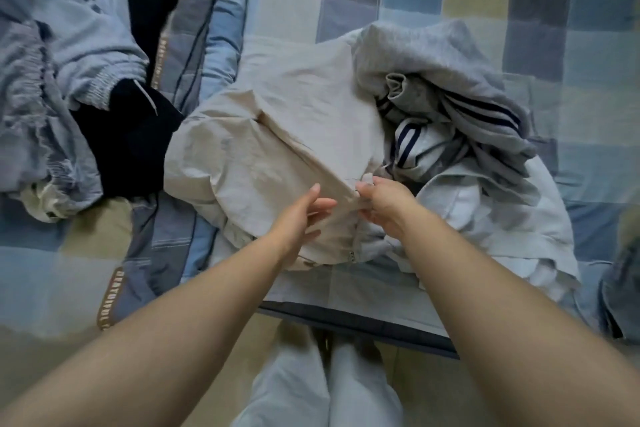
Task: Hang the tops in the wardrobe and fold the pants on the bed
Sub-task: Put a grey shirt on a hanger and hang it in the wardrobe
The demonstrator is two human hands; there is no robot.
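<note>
Beige garment lies crumpled mid-bed, left of a grey striped pile. The right hand pinches its near edge; the left hand rests flat-fingered alongside. Lifted carelessly, it may drag that touching pile along — or bunch.
</note>
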